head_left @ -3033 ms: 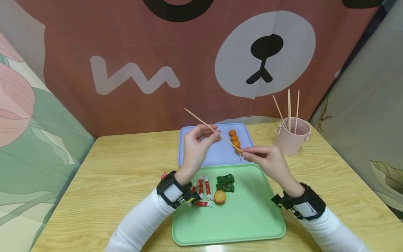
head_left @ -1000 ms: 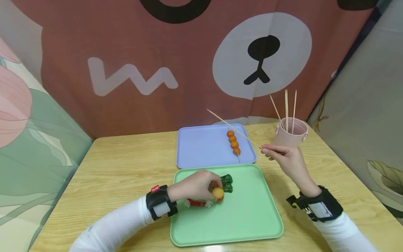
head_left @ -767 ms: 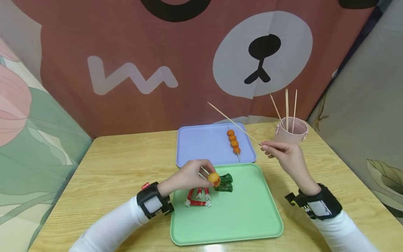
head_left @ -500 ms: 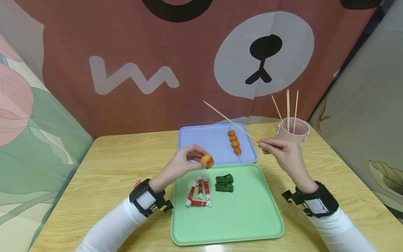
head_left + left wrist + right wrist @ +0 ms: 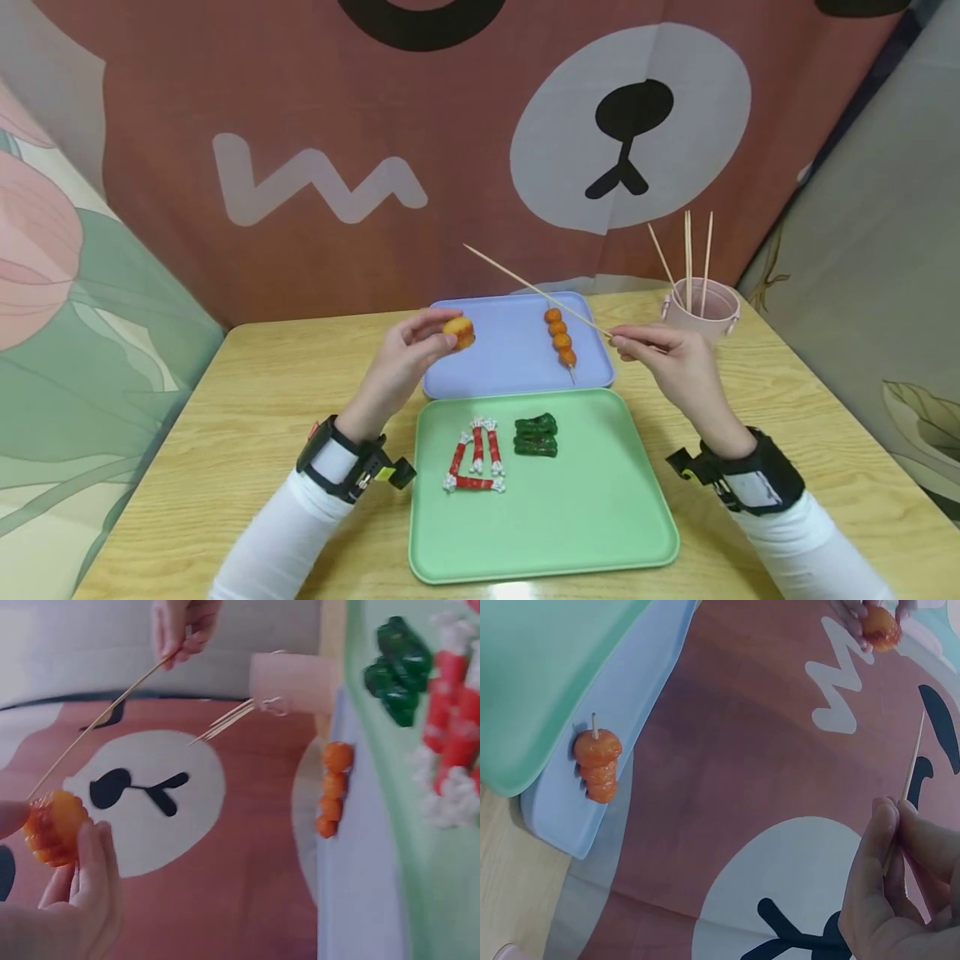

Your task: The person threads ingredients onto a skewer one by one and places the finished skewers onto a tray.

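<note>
The left hand (image 5: 408,354) pinches a round orange-yellow food piece (image 5: 458,331) aloft, facing the thin bare wooden skewer (image 5: 536,291) that the right hand (image 5: 667,367) grasps, tip aimed leftward toward it.

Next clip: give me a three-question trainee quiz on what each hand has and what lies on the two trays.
1. True or false: the left hand pinches the round orange-yellow food piece in the air, above the table, not on the green tray.
2. Which item does the right hand hold? A) the pale pink cup B) the bare thin wooden skewer C) the dark green food pieces
3. Fill in: the finished skewer of orange balls lies on the ___ tray.

Key: 1 true; 2 B; 3 lavender-blue.
</note>
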`<state>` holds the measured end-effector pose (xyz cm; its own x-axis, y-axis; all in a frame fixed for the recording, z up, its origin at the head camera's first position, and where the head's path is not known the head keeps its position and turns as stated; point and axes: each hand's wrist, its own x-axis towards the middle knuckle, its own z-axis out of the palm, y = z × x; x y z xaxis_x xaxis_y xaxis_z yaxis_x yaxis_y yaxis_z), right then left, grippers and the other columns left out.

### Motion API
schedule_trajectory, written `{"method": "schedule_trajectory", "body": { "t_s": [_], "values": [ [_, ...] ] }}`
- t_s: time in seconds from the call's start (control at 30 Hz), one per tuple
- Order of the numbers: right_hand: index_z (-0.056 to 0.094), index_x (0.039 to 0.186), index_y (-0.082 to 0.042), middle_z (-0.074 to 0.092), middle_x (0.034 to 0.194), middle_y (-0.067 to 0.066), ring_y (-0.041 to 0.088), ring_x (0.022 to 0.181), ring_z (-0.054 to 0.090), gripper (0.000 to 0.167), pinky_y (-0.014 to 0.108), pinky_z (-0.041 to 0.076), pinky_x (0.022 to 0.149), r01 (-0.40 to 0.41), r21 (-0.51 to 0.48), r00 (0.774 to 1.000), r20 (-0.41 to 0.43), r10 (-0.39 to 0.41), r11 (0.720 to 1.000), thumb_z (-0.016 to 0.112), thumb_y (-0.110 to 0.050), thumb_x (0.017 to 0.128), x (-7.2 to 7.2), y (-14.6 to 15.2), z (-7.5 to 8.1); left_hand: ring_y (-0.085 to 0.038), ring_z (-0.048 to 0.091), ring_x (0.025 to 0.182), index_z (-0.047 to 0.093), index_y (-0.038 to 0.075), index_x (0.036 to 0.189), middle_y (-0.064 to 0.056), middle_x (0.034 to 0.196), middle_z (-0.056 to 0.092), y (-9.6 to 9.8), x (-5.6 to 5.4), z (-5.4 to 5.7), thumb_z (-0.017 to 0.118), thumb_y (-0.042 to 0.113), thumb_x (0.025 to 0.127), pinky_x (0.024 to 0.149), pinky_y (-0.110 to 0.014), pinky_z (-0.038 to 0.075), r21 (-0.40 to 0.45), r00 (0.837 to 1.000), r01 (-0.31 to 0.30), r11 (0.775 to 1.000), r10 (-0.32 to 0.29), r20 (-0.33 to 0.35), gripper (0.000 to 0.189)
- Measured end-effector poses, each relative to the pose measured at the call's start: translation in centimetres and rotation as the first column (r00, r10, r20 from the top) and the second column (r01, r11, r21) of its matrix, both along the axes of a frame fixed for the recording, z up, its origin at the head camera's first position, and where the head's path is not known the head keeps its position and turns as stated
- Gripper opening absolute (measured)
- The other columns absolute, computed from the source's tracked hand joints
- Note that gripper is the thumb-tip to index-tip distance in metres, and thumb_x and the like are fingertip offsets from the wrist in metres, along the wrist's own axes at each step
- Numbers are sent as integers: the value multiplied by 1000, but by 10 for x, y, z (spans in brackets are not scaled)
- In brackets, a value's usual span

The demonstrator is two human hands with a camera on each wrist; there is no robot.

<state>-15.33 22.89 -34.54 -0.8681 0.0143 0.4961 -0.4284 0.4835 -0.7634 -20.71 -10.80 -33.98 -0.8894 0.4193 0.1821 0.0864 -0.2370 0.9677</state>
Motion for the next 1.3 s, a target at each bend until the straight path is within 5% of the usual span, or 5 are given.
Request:
{"method": "schedule_trajectory", "body": {
  "t_s": [0.3,0.53,0.7,1.0,1.3],
  "values": [
    [74,100,-1,71,92,14,0,76,65,16,17,55,67,-44,17,999,-5,44,999,67,-2,85,2,-9,5,-20,63,103,65,7,105,-8,112,61,-6,-8,17,56,2,92,94,-27,50,252,990,-141,957,137,34,17],
    [74,99,-3,72,91,12,1,74,64,17,15,51,61,-69,5,998,-7,69,998,68,0,84,2,-15,4,-20,62,100,68,5,99,-10,113,59,-9,-15,27,65,8,89,94,-28,50,407,964,-265,874,225,145,11],
    [74,100,-3,72,89,14,0,74,64,17,15,49,60,-89,34,996,6,89,995,67,0,85,-1,-20,3,-21,60,100,67,4,100,-10,111,59,-11,-18,35,69,14,86,94,-27,50,473,954,-301,828,252,165,16],
    [74,99,-3,71,85,12,0,74,64,16,14,49,60,-85,51,996,24,84,995,67,-3,86,-4,-26,6,-22,57,103,68,5,102,-10,111,60,-7,-19,46,69,16,86,93,-24,50,535,959,-283,796,237,155,20],
    [74,100,-4,72,87,12,1,74,64,16,15,48,59,-92,55,996,29,90,994,66,-3,86,-4,-28,5,-20,56,102,68,6,104,-9,115,59,-4,-17,43,73,17,83,89,-22,51,514,956,-292,806,239,168,24]
  ]
}}
